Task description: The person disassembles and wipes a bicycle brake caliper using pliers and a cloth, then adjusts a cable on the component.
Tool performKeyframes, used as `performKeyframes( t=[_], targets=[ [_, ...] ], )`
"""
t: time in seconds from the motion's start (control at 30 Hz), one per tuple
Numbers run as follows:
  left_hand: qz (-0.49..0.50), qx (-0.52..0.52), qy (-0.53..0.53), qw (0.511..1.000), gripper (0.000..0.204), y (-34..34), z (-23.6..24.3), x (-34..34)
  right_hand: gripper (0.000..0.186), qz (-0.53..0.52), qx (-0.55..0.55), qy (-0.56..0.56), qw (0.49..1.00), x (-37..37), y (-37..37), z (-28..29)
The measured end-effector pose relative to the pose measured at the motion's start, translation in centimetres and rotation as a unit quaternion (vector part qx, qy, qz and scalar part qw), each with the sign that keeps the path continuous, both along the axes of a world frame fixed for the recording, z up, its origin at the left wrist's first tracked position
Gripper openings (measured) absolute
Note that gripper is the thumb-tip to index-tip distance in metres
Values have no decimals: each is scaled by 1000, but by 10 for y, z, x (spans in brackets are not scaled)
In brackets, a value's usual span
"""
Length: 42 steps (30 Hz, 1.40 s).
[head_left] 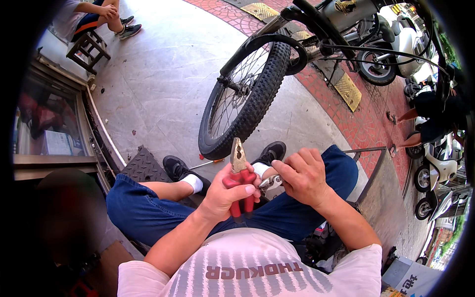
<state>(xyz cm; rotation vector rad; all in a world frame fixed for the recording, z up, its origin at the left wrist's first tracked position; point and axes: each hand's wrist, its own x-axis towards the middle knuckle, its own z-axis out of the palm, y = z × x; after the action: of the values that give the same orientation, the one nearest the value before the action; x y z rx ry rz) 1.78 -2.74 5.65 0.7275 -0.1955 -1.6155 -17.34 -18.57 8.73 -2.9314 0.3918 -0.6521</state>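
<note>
A: Location of the pliers?
B: In the left hand, raised above the blue trousers, in front of the pale shirt.

A: State of each grip?
B: Left: closed round the red handles, thumb laid across the near side. Right hand: fingers bent in on a small metal piece, apparently gripping. Left fingertips close to the other end of the piece; touching or only beside, cannot tell.

A: Long axis of the pliers?
B: Runs away from the body, nose toward the bicycle wheel, handle ends back toward the shirt. Very little sideways lean.

A: Key relation?
B: Metal piece just to the right of the pliers, level with the upper handles, between the two hands. Set roughly crosswise to the long axis. Right hand nearer to the piece; left nearer to the pliers, of course.

A: Appearance?
B: Pliers: blunt nose, worn dull metal head, a hollow between the jaws, tips together or nearly so, handles with darker ends. Metal piece: silvery, shiny, irregular, partly covered by fingers. Full outline: cannot tell.
</note>
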Motion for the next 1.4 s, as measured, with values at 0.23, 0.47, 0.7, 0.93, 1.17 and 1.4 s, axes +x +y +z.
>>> performKeyframes(
  t=[0.23, 0.47, 0.7, 0.93, 1.17, 1.4],
  targets=[
    [4, 5, -60, 998, 46, -2, 4, 3, 40, -9, 8, 10, 1000, 0, -2, -2],
    [13, 0, -90, 996, 44, -1, 7, 1, 48, -36, -44, 22, 998, 7, 2, 8],
    [5, 47, -38, 998, 43, -4, 17, 0, 56, -18, -17, 59, 998, 5, -1, 3],
    [1, 66, -46, 997, 43, -4, 23, -6, 64, -29, -9, 46, 998, 7, -1, 4],
    [22, 59, -4, 998, 40, 7, 17, -7, 68, -40, -4, 94, 995, 11, 4, 13],
    [17, 64, -22, 998, 39, 2, 17, -2, 70, 23, -24, 129, 991, 7, -5, 19]
  ],
)
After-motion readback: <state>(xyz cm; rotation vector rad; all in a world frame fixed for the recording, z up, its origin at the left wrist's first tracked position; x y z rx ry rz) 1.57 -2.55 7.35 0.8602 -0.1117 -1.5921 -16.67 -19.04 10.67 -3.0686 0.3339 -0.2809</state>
